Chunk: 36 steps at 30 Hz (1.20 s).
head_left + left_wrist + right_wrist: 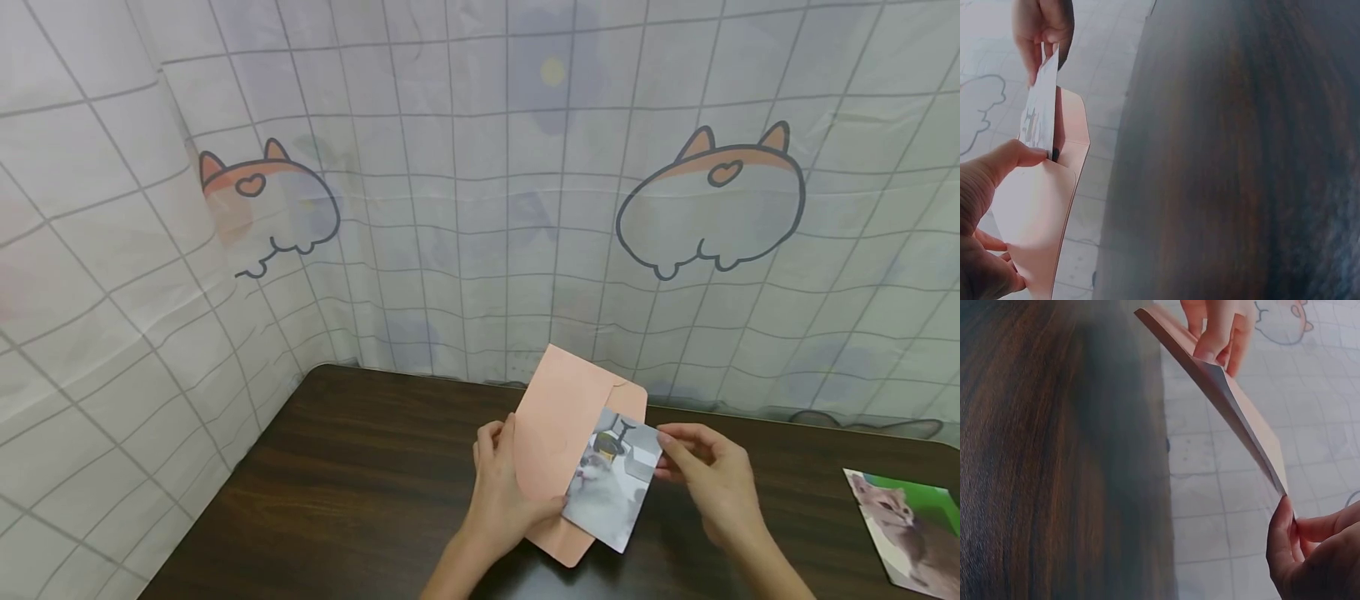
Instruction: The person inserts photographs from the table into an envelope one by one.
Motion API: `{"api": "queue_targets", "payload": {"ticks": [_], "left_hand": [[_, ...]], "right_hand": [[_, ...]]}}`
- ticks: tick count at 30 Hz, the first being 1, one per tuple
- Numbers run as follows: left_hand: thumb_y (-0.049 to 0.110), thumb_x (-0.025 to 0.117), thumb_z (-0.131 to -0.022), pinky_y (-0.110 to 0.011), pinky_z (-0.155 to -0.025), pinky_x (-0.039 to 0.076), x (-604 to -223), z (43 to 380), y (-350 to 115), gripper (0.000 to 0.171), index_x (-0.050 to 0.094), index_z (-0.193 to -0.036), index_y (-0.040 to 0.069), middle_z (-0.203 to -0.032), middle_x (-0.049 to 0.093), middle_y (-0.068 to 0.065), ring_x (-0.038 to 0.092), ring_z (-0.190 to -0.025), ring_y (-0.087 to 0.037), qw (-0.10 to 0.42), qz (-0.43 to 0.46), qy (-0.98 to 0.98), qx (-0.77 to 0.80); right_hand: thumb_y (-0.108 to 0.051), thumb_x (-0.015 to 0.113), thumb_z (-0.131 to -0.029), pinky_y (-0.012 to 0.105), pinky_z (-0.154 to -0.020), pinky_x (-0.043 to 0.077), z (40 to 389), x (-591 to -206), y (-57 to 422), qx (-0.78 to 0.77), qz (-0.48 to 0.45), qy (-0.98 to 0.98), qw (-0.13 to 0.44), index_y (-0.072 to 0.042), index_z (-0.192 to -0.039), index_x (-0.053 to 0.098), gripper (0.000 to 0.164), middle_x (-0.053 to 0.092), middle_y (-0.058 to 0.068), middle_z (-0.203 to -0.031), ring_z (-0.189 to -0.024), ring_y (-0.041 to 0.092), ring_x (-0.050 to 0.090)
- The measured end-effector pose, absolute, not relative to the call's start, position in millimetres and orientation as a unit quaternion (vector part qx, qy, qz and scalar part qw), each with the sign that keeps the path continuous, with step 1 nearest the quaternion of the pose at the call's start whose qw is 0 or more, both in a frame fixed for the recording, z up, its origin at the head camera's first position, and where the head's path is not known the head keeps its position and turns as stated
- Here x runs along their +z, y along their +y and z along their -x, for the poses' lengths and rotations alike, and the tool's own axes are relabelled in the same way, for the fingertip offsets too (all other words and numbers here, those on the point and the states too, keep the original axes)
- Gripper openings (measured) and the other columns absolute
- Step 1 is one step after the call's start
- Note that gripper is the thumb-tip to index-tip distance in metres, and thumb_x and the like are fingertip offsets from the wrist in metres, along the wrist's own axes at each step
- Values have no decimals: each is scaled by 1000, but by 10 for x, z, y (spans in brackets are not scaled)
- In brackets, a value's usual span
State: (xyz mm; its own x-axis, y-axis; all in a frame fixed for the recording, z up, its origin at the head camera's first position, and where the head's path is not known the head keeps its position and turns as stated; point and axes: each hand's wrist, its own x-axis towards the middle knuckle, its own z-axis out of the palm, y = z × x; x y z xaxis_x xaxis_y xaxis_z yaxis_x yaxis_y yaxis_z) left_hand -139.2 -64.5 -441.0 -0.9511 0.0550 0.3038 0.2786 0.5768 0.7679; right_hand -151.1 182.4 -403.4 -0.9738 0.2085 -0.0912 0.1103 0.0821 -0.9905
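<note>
A pink envelope (558,417) is held tilted above the dark table by my left hand (498,487), its thumb at the envelope's mouth and its other fingers along the far side. Partly inside the envelope is a photo card (611,492) with a white cat on it. My right hand (708,475) pinches the card's outer corner between thumb and fingers. In the left wrist view the card (1040,112) sticks out of the mouth beside the raised flap (1072,119). The right wrist view shows the envelope (1260,419) almost edge-on.
Another cat picture (907,533), with a green background, lies at the table's right side. The dark wood table (322,467) ends at a white gridded curtain (465,208) with corgi drawings, which hangs behind it and on the left.
</note>
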Motion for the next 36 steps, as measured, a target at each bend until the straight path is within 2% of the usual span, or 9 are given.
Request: {"api": "queue_targets", "payload": {"ticks": [14, 22, 28, 36], "left_hand": [[15, 94, -63, -47, -99, 50, -4394, 1394, -642, 112, 38, -159, -4, -140, 39, -15, 38, -128, -31, 117, 91, -882, -447], [11, 91, -63, -49, -101, 50, -4394, 1389, -647, 110, 38, -157, -5, -143, 38, -17, 36, -133, -34, 139, 95, -889, -426], [6, 88, -62, -50, -103, 49, -4402, 1383, -649, 108, 38, -156, -7, -143, 38, -18, 36, -134, -36, 157, 96, -889, -419], [14, 90, -63, -48, -99, 51, -4398, 1386, -652, 109, 39, -158, -3, -144, 38, -16, 35, -133, -32, 142, 97, -885, -433]], "right_hand": [[4, 62, -102, 30, -70, 63, 1502, -4014, 1733, 691, 100, -714, 55, 19, -126, 63, 28, 72, -5, -82, -70, 11, 70], [7, 62, -101, 31, -70, 63, 1504, -4000, 1683, 708, 93, -697, 58, 21, -124, 64, 27, 73, -6, -81, -70, 11, 72], [6, 64, -101, 27, -72, 62, 1515, -3991, 1628, 698, 98, -707, 61, 22, -126, 63, 30, 72, -6, -81, -70, 9, 70], [5, 65, -100, 26, -71, 62, 1528, -3978, 1606, 695, 109, -708, 64, 21, -127, 63, 31, 73, -7, -80, -69, 8, 70]]}}
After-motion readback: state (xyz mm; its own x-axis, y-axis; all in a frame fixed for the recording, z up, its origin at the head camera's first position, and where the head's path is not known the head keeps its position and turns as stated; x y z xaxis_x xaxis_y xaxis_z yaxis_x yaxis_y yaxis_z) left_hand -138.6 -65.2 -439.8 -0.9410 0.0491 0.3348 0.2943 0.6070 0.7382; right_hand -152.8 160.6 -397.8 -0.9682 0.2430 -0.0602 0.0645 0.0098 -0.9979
